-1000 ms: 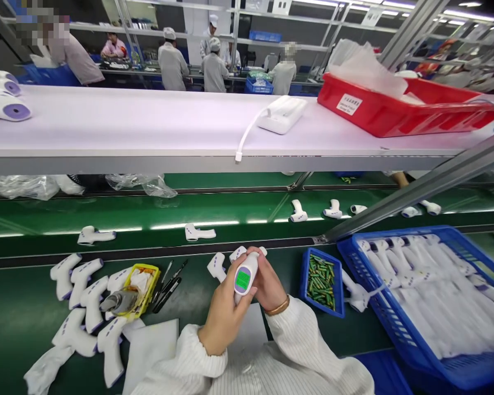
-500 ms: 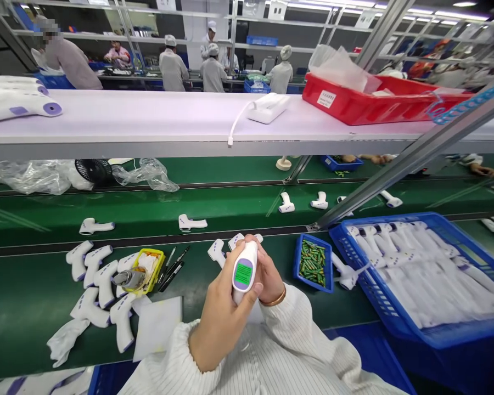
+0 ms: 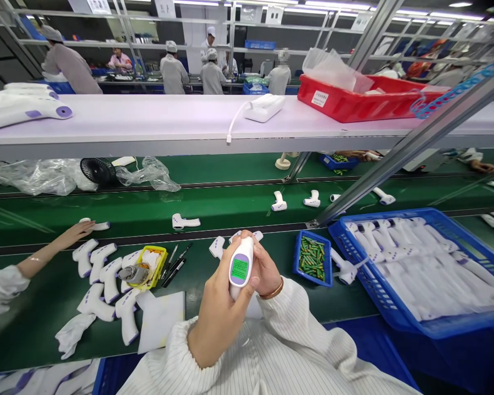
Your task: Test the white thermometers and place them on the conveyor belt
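We wear white ribbed sleeves (image 3: 296, 334) with gathered cuffs, and a thin gold bangle (image 3: 273, 293) circles our right wrist.

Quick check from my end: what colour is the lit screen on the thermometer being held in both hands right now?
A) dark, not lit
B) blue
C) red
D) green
D: the screen on the back of the thermometer, held between the left hand and the right hand, glows green inside a purple surround.
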Action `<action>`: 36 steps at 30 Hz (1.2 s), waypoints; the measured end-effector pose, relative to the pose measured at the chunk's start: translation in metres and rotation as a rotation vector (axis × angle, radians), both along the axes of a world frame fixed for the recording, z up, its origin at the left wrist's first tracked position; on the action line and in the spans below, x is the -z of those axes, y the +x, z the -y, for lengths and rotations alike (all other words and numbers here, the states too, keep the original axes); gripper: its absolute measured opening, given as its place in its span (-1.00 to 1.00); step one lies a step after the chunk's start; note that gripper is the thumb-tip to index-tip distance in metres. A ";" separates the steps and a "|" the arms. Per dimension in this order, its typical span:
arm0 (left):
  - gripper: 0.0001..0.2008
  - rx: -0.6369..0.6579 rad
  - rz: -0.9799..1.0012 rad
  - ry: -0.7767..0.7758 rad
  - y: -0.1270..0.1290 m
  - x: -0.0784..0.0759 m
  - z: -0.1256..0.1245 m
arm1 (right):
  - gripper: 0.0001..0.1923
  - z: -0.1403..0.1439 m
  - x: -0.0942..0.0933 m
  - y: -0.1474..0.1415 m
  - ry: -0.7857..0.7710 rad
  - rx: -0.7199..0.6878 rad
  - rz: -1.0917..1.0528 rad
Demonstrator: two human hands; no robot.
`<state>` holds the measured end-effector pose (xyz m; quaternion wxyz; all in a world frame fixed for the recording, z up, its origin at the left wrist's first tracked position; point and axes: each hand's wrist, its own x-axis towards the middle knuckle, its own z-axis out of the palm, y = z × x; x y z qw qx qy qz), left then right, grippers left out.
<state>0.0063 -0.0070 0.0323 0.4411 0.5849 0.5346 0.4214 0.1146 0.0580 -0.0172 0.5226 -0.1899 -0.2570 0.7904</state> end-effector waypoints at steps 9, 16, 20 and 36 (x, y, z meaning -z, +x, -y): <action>-0.44 -0.001 -0.007 -0.006 -0.001 -0.002 0.000 | -0.57 0.005 0.001 0.001 0.059 -0.003 0.089; -0.42 -0.030 0.012 -0.026 -0.002 -0.004 0.001 | -0.41 0.005 0.001 0.000 0.057 -0.027 0.150; -0.43 -0.025 -0.019 0.006 -0.003 -0.005 0.000 | -0.44 0.004 -0.001 -0.002 0.048 -0.010 0.137; -0.69 -0.535 1.034 -0.376 -0.023 0.032 -0.052 | -0.51 0.007 -0.005 -0.016 0.800 0.096 0.676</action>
